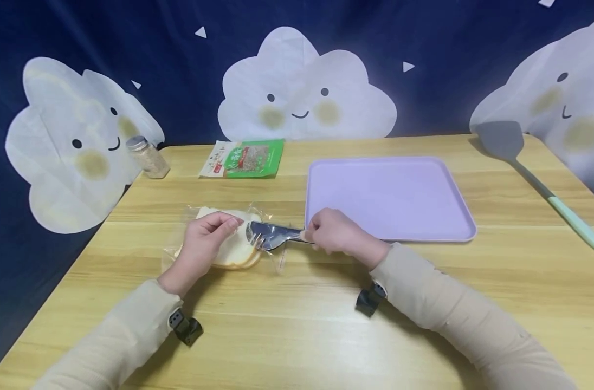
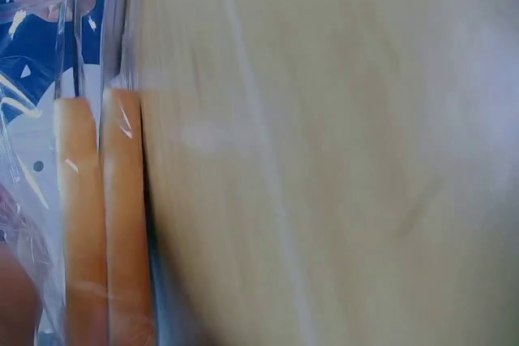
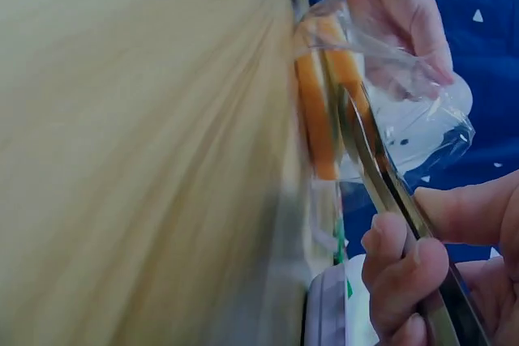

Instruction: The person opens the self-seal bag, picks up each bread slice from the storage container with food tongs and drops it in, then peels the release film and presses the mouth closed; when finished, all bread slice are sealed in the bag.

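Clamping tongs [image 1: 276, 236] between right fingers [image 3: 409, 277], bread slices [image 1: 234, 249] beyond, left fingers [image 1: 227, 227] pinching bag [image 3: 418, 123].

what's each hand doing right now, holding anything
Left hand: closed, pinching the clear plastic bag.
Right hand: closed, holding the metal tongs.

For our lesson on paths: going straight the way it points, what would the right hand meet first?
The right hand would probably meet the clear bag at its open end, where the tongs reach in; whether it would slip inside is unclear.
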A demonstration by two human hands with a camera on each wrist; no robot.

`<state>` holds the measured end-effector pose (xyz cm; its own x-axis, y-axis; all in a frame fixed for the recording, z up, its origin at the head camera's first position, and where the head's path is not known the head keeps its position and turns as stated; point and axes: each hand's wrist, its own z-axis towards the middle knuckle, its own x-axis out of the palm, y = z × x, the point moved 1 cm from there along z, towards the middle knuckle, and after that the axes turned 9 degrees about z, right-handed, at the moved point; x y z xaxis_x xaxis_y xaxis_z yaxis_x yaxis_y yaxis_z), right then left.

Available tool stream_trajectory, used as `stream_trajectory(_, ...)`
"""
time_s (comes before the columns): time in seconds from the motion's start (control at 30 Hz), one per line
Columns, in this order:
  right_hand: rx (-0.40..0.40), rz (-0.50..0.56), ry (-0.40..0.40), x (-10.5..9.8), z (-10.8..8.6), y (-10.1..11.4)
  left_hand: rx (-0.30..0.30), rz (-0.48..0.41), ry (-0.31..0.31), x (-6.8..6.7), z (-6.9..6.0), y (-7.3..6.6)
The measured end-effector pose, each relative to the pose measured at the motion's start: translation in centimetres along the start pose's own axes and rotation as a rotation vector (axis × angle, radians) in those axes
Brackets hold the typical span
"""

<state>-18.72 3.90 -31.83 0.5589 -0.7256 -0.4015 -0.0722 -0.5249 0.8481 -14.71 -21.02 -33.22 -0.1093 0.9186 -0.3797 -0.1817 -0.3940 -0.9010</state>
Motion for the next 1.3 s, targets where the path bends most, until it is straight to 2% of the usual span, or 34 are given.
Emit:
stream_trajectory(0.2, -0.014, 0.069, -0.006, -0.5, 0.1, -0.2, -0.007, -0.098, -0.002, 0.7, 0.2, 0.3)
stream_trajectory(0.3, -0.004, 0.011, -0.009, -0.3, 0.2, 0.2, -0.017, -0.09, -0.006, 0.7, 0.2, 0.4)
stream_trajectory(0.47, 0.011, -0.12, -0.012, 0.1, 0.2, 0.8, -0.015, 0.006, 0.033, 0.1, 0.2, 0.5)
stream_trajectory(0.6, -0.001, -0.083, 0.003, -0.6, 0.1, 0.5, -0.01, 0.112, 0.073, -0.4, 0.6, 0.4)
stream_trajectory(0.7, -0.018, -0.063, 0.01, -1.7, -0.1, 0.1, -0.014, 0.144, 0.075, -0.6, 0.7, 0.4)
stream_trajectory(0.83, -0.011, -0.058, 0.002, -3.1, -0.6, -0.4, 0.015, 0.171, 0.073, -1.0, 0.7, 0.4)
stream_trajectory(1.07, -0.029, -0.044, -0.028, -5.5, -1.9, -1.8, 0.078, 0.286, 0.111, -1.3, 0.9, 0.2)
stream_trajectory(1.3, -0.078, -0.042, -0.065, -7.4, -3.2, -2.8, 0.124, 0.306, 0.134, -1.2, 1.1, 0.0)
